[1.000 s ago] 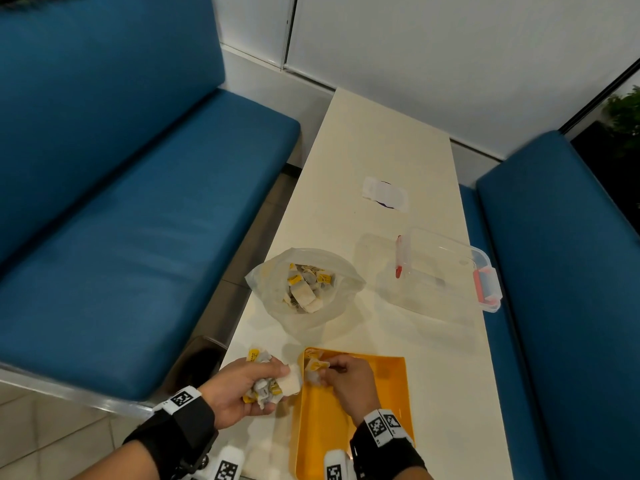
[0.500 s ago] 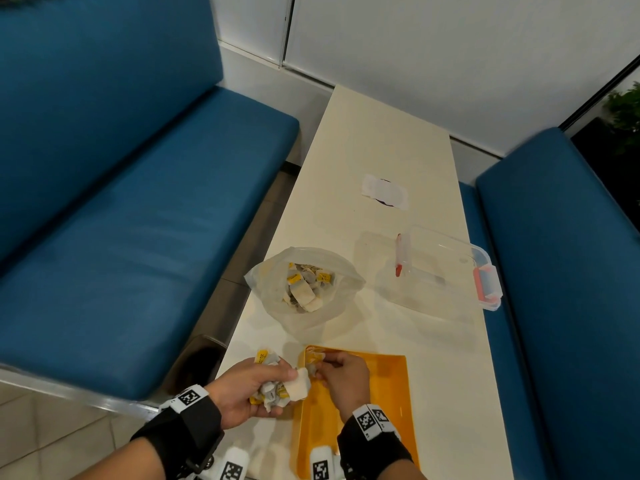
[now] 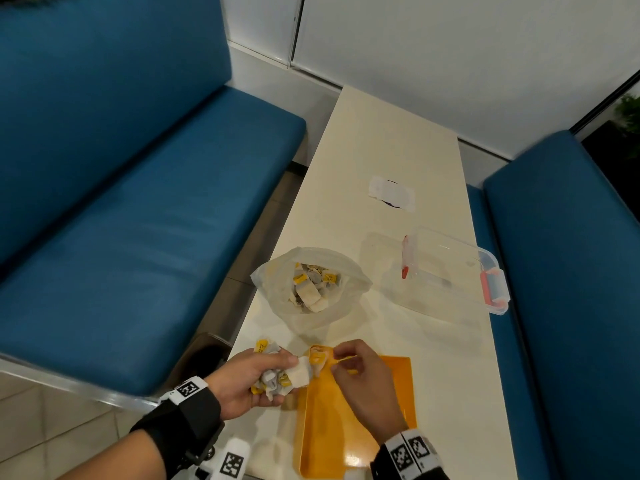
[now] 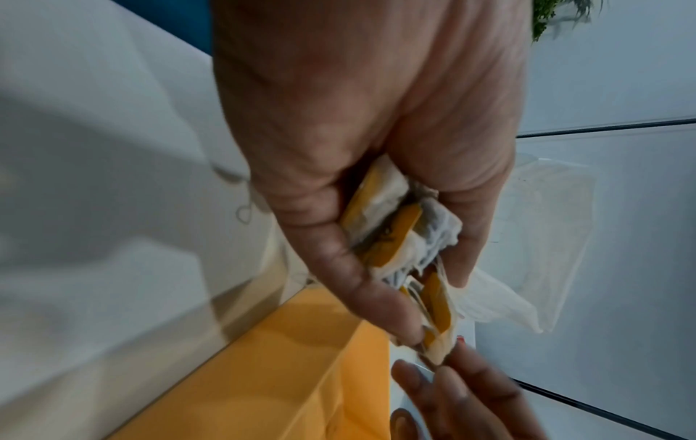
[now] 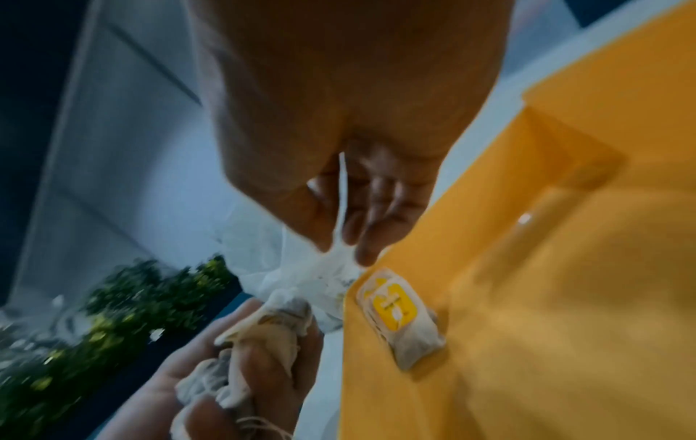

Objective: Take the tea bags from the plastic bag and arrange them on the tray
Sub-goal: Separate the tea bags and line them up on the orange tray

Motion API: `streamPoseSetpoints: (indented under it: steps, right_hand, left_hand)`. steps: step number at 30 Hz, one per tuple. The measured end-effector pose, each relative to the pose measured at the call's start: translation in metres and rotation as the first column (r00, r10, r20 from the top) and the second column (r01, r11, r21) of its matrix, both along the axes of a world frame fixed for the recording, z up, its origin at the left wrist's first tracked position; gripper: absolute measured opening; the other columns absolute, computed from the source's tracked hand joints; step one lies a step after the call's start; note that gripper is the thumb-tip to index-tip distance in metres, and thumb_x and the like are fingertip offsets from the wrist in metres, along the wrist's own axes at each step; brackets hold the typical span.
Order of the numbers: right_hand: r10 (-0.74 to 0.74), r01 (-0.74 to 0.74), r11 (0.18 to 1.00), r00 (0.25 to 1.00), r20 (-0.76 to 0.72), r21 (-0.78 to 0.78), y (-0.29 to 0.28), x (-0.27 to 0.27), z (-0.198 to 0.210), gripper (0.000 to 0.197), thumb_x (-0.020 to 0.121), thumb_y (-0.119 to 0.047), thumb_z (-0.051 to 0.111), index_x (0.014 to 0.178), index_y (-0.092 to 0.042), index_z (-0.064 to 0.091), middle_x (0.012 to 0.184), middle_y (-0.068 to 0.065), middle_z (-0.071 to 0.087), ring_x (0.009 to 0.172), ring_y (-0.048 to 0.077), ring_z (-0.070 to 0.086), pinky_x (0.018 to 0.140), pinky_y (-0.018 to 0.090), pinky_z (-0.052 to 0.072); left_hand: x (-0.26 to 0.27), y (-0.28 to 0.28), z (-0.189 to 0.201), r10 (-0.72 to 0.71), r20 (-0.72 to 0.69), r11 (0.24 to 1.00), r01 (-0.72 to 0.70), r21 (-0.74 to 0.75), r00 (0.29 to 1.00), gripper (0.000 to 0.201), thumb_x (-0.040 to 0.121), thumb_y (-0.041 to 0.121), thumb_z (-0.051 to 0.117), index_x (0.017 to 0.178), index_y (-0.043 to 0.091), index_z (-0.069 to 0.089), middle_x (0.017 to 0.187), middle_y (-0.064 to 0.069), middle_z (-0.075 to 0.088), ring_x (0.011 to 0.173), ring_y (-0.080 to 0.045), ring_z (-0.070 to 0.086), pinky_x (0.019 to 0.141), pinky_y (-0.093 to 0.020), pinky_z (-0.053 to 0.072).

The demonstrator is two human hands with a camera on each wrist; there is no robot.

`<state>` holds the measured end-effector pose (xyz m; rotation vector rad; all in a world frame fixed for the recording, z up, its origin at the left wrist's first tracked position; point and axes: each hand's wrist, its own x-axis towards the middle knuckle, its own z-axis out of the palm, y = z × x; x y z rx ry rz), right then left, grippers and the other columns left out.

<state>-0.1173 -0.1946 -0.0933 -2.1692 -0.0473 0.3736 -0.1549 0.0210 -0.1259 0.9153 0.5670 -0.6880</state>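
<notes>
Tea bags are found in three places: a heap inside the open plastic bag (image 3: 311,289) on the table (image 3: 388,150); a crumpled bundle (image 3: 277,379) gripped in the left hand (image 3: 249,382); one tea bag (image 5: 399,315) lying against the far-left wall of the orange tray (image 3: 349,441). The head view shows the table layout, including a clear lidded box (image 3: 453,271) beyond the tray and right of the bag; only the right wrist view shows the single tea bag's yellow label clearly. The left wrist view shows the left fingers (image 4: 339,268) curled round the bundle. The right hand (image 3: 360,379) pinches something thin and white between thumb and fingertips above the tray's far-left corner; motion blur hides whether that is a string or paper. The tray's near end is cut off.
</notes>
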Motion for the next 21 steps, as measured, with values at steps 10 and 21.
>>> streamPoseSetpoints:
  steps: [10,21]
  right_hand:
    - [0.258,-0.259,0.966,0.962,0.09,0.005,0.013,-0.006,0.002,0.032,0.074,-0.022,0.084,0.092,-0.04,0.065,0.101,-0.02,0.063,0.091,0.007,0.065,0.07,0.026,0.055]
    - [0.155,-0.152,0.988,0.971,0.184,-0.027,0.014,-0.004,-0.002,0.021,0.085,-0.012,0.073,0.084,-0.032,0.07,0.091,-0.013,0.066,0.086,0.005,0.066,0.066,0.01,0.047]
  left_hand:
    - [0.009,-0.009,0.01,0.076,-0.025,0.995,-0.077,-0.062,0.997,0.033,0.086,0.033,0.075,0.105,0.007,0.072,0.096,-0.019,0.073,0.079,-0.026,0.071,0.059,-0.033,0.059]
    - [0.006,-0.008,0.008,0.038,0.023,0.998,-0.037,-0.04,0.999,0.046,0.084,0.034,0.077,0.118,0.004,0.072,0.107,-0.018,0.075,0.088,-0.024,0.072,0.068,-0.034,0.059]
